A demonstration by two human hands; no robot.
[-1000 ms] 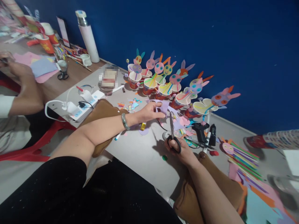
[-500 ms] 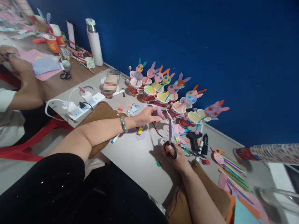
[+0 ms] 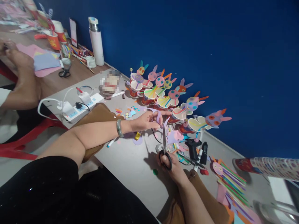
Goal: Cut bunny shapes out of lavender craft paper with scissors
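Observation:
My left hand (image 3: 147, 120), with a bracelet on its wrist, pinches a small piece of purple paper (image 3: 159, 117) above the table. In my right hand (image 3: 171, 166) is a pair of black-handled scissors (image 3: 164, 146), blades pointing away from me and up toward the paper. The blades look closed or nearly so, and their tips are close to the purple piece; whether they touch it I cannot tell. Behind the hands stand several paper cups (image 3: 179, 114) with coloured paper rabbit heads (image 3: 160, 81). Purple and pink paper scraps (image 3: 174, 136) lie just beyond the scissors.
At the left is a white power strip (image 3: 80, 109) with plugs and cables. A black glue gun (image 3: 193, 147) lies right of the scraps, near coloured sticks (image 3: 233, 177) and a long stack of cups (image 3: 268, 168). A co-worker's arm (image 3: 25, 74) is at far left.
My right hand and the scissors have shifted slightly left. My left hand has turned a little, its fingers more spread, and the purple piece now shows as a curled strip. The view has moved slightly.

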